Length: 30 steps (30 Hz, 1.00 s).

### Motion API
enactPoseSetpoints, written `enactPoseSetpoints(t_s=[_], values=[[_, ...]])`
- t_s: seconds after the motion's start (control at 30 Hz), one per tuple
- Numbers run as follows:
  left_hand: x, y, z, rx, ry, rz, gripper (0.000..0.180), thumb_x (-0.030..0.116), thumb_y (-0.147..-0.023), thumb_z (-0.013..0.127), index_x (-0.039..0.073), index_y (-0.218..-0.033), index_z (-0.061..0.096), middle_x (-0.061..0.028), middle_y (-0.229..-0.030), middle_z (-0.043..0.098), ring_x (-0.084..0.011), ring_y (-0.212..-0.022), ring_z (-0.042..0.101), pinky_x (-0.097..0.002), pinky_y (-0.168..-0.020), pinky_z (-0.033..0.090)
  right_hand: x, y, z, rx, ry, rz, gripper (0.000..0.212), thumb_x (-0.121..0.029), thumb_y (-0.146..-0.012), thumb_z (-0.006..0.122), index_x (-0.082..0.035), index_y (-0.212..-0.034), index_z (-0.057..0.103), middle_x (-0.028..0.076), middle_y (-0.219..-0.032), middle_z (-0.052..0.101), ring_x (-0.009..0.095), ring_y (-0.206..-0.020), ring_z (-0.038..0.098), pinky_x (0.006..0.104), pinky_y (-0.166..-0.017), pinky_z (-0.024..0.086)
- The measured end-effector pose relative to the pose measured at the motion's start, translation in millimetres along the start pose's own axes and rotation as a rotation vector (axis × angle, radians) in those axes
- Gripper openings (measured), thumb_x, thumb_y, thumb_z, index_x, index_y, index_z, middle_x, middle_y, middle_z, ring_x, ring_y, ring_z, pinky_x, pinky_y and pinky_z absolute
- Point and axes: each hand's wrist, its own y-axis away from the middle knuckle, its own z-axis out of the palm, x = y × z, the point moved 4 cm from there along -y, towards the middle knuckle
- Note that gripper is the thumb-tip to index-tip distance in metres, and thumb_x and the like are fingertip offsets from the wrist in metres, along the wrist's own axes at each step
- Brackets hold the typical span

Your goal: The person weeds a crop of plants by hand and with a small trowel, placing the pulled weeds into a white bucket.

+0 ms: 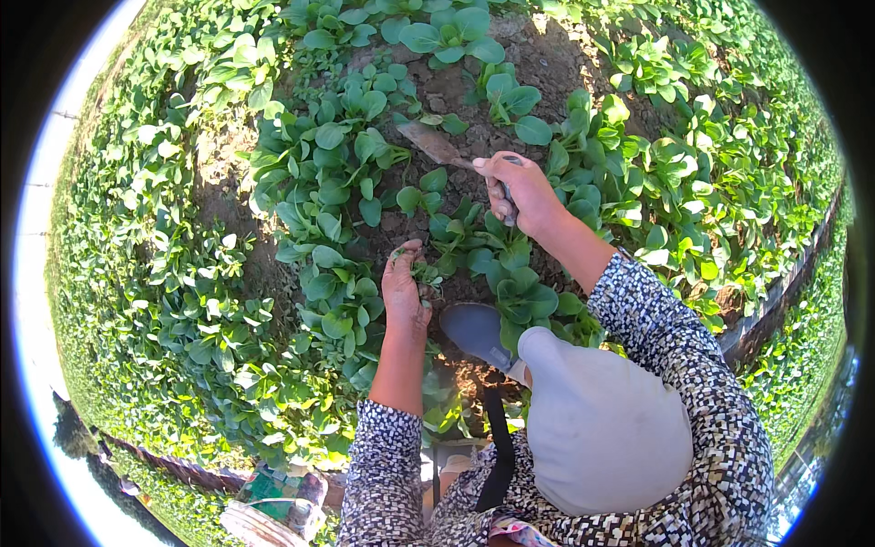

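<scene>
Our right grip (516, 190) wraps the handle of a hand trowel (431, 142), beyond the grey shoe (471, 330).
Our left grip (405, 284) holds small green sprigs (428, 273) just beyond the shoe, toward its left; brown soil (444, 87) and leafy greens (330, 137) spread farther beyond it.

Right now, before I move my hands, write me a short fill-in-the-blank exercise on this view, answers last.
1. The trowel, held in the right hand, points toward the picture's upper ____ corner.
2. The left hand sits ____ (higher or lower) in the picture than the right.
3. The leafy plants are coloured ____.

Missing words: left; lower; green.
</scene>
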Motion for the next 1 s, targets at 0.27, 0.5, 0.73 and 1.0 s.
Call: enactPoseSetpoints(t_s=[0.27,0.5,0.73,1.0], values=[[70,-109,37,-0.069,-0.102,-0.042,0.020,0.017,-0.086,0.057,0.004,-0.100,0.058,-0.0026,-0.080,0.061,-0.0115,-0.049,0.048,-0.0277,-0.042,0.040,-43,-34,58,-0.156,1.283,-0.346,0.033,-0.034,-0.078,0.069,-0.003,-0.072,0.058,0.003,-0.061,0.054,0.018,-0.059,0.053,0.0357,-0.058,0.041],[39,-70,81,-0.333,-0.863,0.592,0.047,0.020,-0.083,0.058,0.006,-0.127,0.049,-0.0161,-0.092,0.066,-0.0294,-0.081,0.062,-0.0398,-0.077,0.048,-79,-16,59,-0.074,1.593,-0.323,0.032,-0.036,-0.077,0.067,-0.005,-0.074,0.061,0.008,-0.062,0.056,0.025,-0.061,0.053,0.0386,-0.061,0.043],[33,-38,87,-0.358,-1.113,0.569,0.045,0.019,-0.083,0.057,0.009,-0.126,0.050,-0.0163,-0.081,0.063,-0.0284,-0.077,0.063,-0.0404,-0.075,0.048,-48,-33,51,-0.085,1.390,-0.280,0.030,-0.034,-0.076,0.068,-0.004,-0.075,0.063,0.009,-0.062,0.058,0.023,-0.058,0.053,0.0374,-0.058,0.043],[105,-119,64,0.089,-0.180,0.321,0.038,0.010,-0.086,0.050,0.010,-0.123,0.049,-0.0046,-0.081,0.055,-0.0122,-0.057,0.047,-0.0274,-0.048,0.036,-15,-48,58,-0.108,1.356,-0.383,0.029,-0.033,-0.078,0.066,-0.005,-0.072,0.061,0.010,-0.061,0.056,0.026,-0.059,0.053,0.0375,-0.063,0.045]])
